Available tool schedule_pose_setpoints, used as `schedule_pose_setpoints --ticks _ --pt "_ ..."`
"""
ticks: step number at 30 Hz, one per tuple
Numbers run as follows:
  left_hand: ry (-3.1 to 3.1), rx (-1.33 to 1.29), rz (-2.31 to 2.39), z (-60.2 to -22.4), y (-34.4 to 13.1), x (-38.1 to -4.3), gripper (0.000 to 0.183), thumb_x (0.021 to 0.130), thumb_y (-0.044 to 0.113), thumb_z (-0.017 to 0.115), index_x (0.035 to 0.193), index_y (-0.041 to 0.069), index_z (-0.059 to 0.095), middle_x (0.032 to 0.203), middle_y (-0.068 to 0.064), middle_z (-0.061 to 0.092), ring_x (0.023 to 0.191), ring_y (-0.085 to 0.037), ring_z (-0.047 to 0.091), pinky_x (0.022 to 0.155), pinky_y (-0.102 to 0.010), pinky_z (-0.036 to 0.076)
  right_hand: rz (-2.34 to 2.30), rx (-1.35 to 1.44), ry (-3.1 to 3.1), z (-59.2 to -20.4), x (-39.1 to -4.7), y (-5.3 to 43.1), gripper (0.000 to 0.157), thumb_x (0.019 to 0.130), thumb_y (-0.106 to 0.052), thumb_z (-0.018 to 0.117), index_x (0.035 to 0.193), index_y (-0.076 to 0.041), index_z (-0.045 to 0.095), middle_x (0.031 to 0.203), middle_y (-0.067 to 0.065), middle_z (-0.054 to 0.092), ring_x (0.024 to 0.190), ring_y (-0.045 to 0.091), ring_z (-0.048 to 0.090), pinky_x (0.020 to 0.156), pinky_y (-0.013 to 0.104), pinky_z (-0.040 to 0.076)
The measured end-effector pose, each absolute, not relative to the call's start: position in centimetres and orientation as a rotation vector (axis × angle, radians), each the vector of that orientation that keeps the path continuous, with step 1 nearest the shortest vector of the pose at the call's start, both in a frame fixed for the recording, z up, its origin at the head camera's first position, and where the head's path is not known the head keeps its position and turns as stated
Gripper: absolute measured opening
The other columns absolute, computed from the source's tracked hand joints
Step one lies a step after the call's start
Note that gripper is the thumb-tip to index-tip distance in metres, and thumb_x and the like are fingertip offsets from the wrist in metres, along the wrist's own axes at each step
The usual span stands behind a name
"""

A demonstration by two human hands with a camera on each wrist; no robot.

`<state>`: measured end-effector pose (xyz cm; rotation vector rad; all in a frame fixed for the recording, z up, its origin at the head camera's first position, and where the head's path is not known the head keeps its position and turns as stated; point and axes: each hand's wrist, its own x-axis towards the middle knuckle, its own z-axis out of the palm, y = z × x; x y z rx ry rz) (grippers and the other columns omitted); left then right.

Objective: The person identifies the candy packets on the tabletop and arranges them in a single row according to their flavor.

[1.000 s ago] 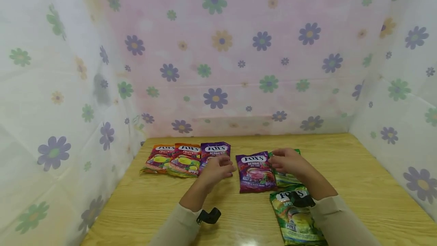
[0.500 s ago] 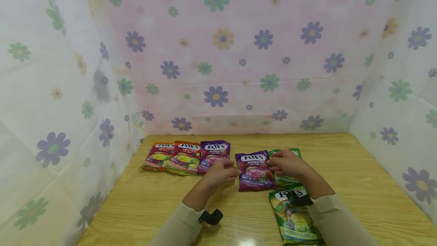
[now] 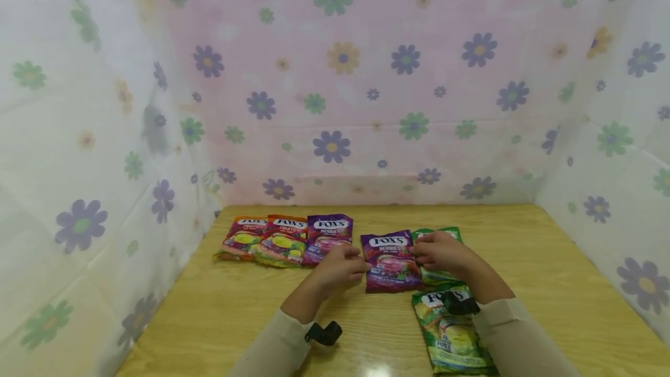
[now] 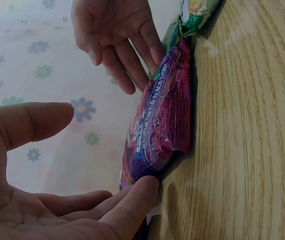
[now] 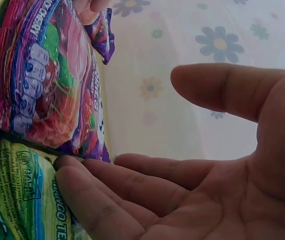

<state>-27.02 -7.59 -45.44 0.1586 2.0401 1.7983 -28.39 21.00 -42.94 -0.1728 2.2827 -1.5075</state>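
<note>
Our left hand (image 3: 337,269) and right hand (image 3: 444,252), fingers loosely extended, touch opposite edges of the central purple packet (image 3: 392,265) on the table (image 3: 225,319). Left of that packet we see another purple packet (image 3: 327,234) and two orange packets (image 3: 284,240); right, two green packets (image 3: 454,333).

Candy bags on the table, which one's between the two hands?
The purple Berries bag beside the green bags: the left hand is at one side edge, the right hand at the other. The other purple bag lies beside an orange bag.
</note>
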Motion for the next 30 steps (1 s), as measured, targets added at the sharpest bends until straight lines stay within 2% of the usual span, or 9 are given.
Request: schedule_pose_setpoints --ticks 3,10,11,14,17,18,21,24,30 --pt "2.035 0.147 1.777 -45.38 -7.37 -26.94 0.073 0.094 0.017 0.077 0.15 -0.009 0.04 0.144 -0.024 0.053 0.127 -0.034 0.063 0.107 -0.047 0.053 -1.492 -0.168 2.291 -43.02 -28.22 21.27 0.059 0.105 -0.025 0.058 0.147 0.014 0.043 0.129 0.027 0.062 0.11 0.031 0.066 0.096 0.046 0.059" --pt "2.038 0.119 1.759 -45.41 -7.28 -26.86 0.074 0.092 0.019 0.079 0.15 -0.008 0.042 0.143 -0.023 0.053 0.125 -0.033 0.064 0.106 -0.048 0.053 -1.405 -0.221 2.316 -43.12 -28.14 21.16 0.058 0.105 -0.024 0.059 0.147 0.013 0.046 0.143 0.031 0.055 0.128 0.042 0.06 0.104 0.053 0.055" --pt "2.037 0.118 1.759 -45.39 -7.3 -26.85 0.073 0.092 0.019 0.079 0.15 -0.008 0.042 0.143 -0.023 0.054 0.125 -0.033 0.064 0.106 -0.048 0.053 -1.391 -0.235 2.321 -43.15 -28.19 21.07 0.053 0.105 -0.024 0.059 0.141 0.014 0.051 0.135 0.031 0.059 0.118 0.039 0.064 0.1 0.051 0.057" --pt "2.043 0.111 1.758 -45.35 -7.38 -26.86 0.072 0.092 0.019 0.079 0.149 -0.007 0.043 0.143 -0.022 0.054 0.125 -0.032 0.064 0.106 -0.048 0.053 -1.374 -0.277 2.334 -43.26 -28.21 20.8 0.053 0.105 -0.024 0.06 0.141 0.014 0.052 0.137 0.03 0.059 0.119 0.038 0.065 0.1 0.052 0.057" --pt "2.039 0.097 1.766 -45.32 -7.41 -26.84 0.072 0.092 0.018 0.079 0.149 -0.007 0.043 0.143 -0.022 0.054 0.125 -0.032 0.064 0.106 -0.048 0.053 -1.393 -0.289 2.308 -43.37 -28.28 20.62 0.052 0.105 -0.022 0.059 0.142 0.014 0.051 0.122 0.029 0.062 0.106 0.035 0.066 0.094 0.047 0.059" --pt "2.035 0.094 1.767 -45.31 -7.4 -26.84 0.072 0.092 0.018 0.079 0.149 -0.007 0.043 0.143 -0.022 0.054 0.124 -0.031 0.064 0.106 -0.047 0.054 -1.404 -0.282 2.309 -43.45 -28.27 20.59 0.056 0.105 -0.021 0.059 0.147 0.013 0.046 0.129 0.028 0.062 0.113 0.033 0.067 0.097 0.046 0.059" --pt "2.016 0.099 1.777 -45.28 -7.33 -26.83 0.073 0.092 0.018 0.079 0.15 -0.006 0.042 0.143 -0.021 0.054 0.124 -0.031 0.064 0.106 -0.047 0.054 -1.433 -0.243 2.301 -43.58 -28.32 20.57 0.056 0.105 -0.021 0.058 0.148 0.013 0.045 0.128 0.026 0.063 0.11 0.028 0.067 0.094 0.042 0.06" --pt "2.017 0.103 1.779 -45.21 -7.26 -26.8 0.073 0.092 0.018 0.079 0.151 -0.004 0.042 0.143 -0.021 0.055 0.122 -0.031 0.065 0.106 -0.048 0.054 -1.452 -0.219 2.306 -43.71 -28.35 20.56 0.059 0.105 -0.022 0.058 0.15 0.013 0.042 0.144 0.029 0.057 0.121 0.031 0.066 0.096 0.043 0.06" --pt "2.019 0.108 1.801 -45.21 -7.26 -26.7 0.072 0.092 0.017 0.079 0.151 -0.005 0.042 0.143 -0.022 0.054 0.121 -0.031 0.066 0.106 -0.048 0.054 -1.454 -0.189 2.31 -43.54 -28.37 20.44 0.058 0.105 -0.023 0.057 0.149 0.012 0.044 0.144 0.028 0.056 0.121 0.034 0.066 0.098 0.045 0.059"
